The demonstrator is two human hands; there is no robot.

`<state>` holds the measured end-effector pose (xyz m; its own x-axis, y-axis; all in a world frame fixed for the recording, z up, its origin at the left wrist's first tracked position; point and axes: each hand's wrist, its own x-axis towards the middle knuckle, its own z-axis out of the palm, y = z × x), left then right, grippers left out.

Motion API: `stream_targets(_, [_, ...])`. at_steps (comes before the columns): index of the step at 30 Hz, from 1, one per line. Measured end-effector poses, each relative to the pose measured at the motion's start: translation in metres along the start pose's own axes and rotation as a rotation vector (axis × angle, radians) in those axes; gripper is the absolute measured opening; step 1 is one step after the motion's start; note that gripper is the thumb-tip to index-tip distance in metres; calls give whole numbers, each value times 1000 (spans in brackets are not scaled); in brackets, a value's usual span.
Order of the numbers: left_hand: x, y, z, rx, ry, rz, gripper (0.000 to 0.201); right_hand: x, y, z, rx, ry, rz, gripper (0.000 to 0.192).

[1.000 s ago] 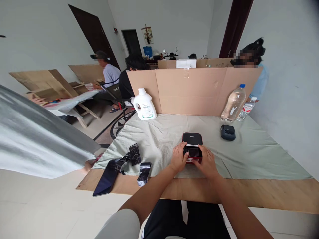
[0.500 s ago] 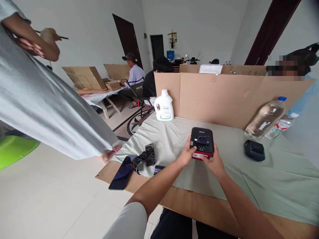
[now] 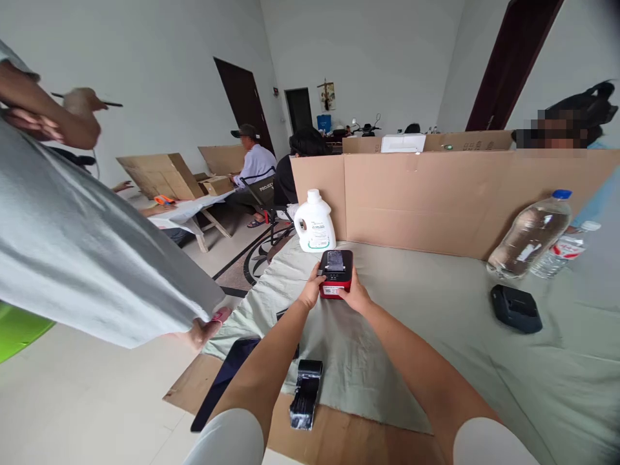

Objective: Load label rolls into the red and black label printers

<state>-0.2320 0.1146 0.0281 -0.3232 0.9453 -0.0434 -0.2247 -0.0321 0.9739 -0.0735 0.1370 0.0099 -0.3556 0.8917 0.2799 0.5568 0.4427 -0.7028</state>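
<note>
Both my hands grip a small black-and-red box-shaped device [image 3: 336, 276], which looks like a portable label printer. A dark strip [image 3: 335, 260] shows on its top, and a white label is on its red front side. My left hand [image 3: 310, 290] is closed on its left side, my right hand [image 3: 357, 294] on its right. The device is at the far part of the cloth, in front of a white detergent jug [image 3: 314, 223]. A curled black strip [image 3: 307, 392] lies between my forearms near the table edge. Partly behind my left forearm is a dark phone-like slab [image 3: 227, 378].
A cardboard barrier [image 3: 416, 200] stands along the table's far side. At the right are a large clear bottle [image 3: 530, 236], a smaller water bottle [image 3: 564, 250] and a dark boxy device [image 3: 516, 309]. A person in a long grey garment [image 3: 97, 239] stands at the left; others sit beyond.
My hands have moved the black-and-red device left and farther from me, close to the detergent jug. The view has shifted, and my left forearm now covers part of the black strips.
</note>
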Motion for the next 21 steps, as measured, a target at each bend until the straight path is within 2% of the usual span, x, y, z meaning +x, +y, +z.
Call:
stream_targets(2, [-3, 3, 1, 38, 40, -15, 69, -8, -1, -5, 6, -130, 117, 94])
stream_targets(4, [-12, 7, 7, 207, 175, -31, 65, -17, 6, -22, -101, -185, 102, 90])
stream_targets(6, [-26, 8, 16, 507, 420, 38, 63, -25, 24, -53, -237, -162, 111, 81])
stream_targets(7, [-36, 7, 22, 672, 497, 119, 63, -29, 36, -75, -297, -119, 143, 77])
stream_targets(8, [-48, 5, 29, 812, 513, 234, 64, -33, 50, -101, -345, -59, 195, 73])
stream_targets(9, [-61, 1, 38, 922, 455, 355, 63, -39, 66, -129, -392, 4, 260, 71])
stream_targets(10, [-75, -4, 48, 1004, 333, 459, 58, -46, 83, -159, -434, 65, 332, 73])
stream_targets(11, [-90, -10, 60, 1069, 161, 532, 52, -53, 100, -188, -487, 134, 415, 76])
stream_targets(13, [-122, -25, 89, 1177, -189, 568, 45, -72, 133, -242, -676, 275, 655, 84])
stream_targets(15, [-151, -40, 119, 1271, -504, 546, 50, -92, 160, -280, -728, 307, 903, 93])
stream_targets(16, [-164, -48, 132, 1309, -634, 548, 54, -102, 170, -292, -702, 275, 990, 94])
stream_targets(18, [-188, -62, 150, 1357, -839, 577, 59, -124, 182, -305, -672, 238, 1044, 90])
stream_targets(21, [-215, -78, 154, 1365, -1029, 646, 60, -158, 182, -303, -702, 260, 992, 85])
